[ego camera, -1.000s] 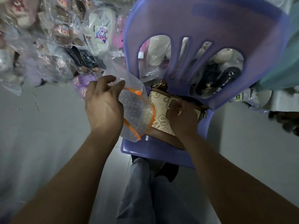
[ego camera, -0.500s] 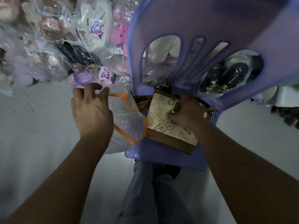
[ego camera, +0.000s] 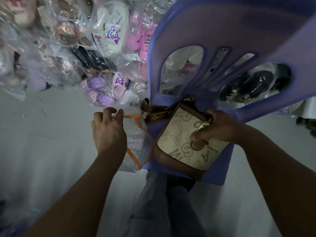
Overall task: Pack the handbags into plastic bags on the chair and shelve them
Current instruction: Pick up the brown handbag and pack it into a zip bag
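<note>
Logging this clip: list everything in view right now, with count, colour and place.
chair: one, purple plastic, centre right.
handbag: one, cream with brown trim, on the chair seat.
strap: one, brown, runs left from the handbag's top.
plastic bag: one, clear with orange edging, at the seat's left edge.
bagged slippers: many, white, pink, purple, dark, piled upper left and behind the chair.
floor: grey, both sides.
legs: two, light trousers, bottom centre.
left hand: pinches the plastic bag's top.
right hand: grips the handbag's top.
</note>
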Demonstrator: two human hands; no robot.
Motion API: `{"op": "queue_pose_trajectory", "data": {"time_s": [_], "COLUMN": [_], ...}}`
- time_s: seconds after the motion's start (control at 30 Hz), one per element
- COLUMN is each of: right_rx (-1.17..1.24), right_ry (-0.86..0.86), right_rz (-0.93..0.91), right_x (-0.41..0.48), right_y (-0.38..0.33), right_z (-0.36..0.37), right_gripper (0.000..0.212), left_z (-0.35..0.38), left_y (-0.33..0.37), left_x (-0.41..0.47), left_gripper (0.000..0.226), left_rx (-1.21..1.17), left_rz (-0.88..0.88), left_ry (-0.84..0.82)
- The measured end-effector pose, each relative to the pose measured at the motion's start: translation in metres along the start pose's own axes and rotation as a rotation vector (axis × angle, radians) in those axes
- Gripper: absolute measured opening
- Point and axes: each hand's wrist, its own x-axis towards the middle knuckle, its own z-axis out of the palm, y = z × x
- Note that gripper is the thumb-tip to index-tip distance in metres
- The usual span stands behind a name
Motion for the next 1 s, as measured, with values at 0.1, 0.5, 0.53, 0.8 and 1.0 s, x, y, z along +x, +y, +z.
{"op": "queue_pose_trajectory", "data": {"time_s": [0.1,0.5,0.53,0.8,1.0], "right_rx": [0.219,-0.069,-0.085,-0.058,-0.037], "right_ry": [0.031,0.173,0.169,0.184,0.312], "right_rz": [-0.028,-0.192,-0.2,-0.289,-0.276], "right_x": [-0.003,-0.035,-0.04,-0.06,-0.057], "right_y": [-0.002,-0.014,-0.013,0.01,0.014], "right_z": [-0.004,0.008,0.009,0.026,0.042], "right_gripper": [0.059,0.054,0.054,0.077,0.108], "left_z": [0.004,-0.05,-0.053,-0.056,-0.041], "left_y": [0.0,0.098,0.107,0.149,0.161], "left_x": [-0.011,0.004,0.005,0.009,0.003], "left_gripper": [0.065,0.024,0.025,0.022,0.027], "left_rx": [-0.012,-0.193,-0.183,-0.37,-1.008], "left_rz": [-0.014,-0.038,-0.042,-0.197,-0.526], "left_ry": [-0.049,-0.022,-0.048,-0.157,-0.318]}}
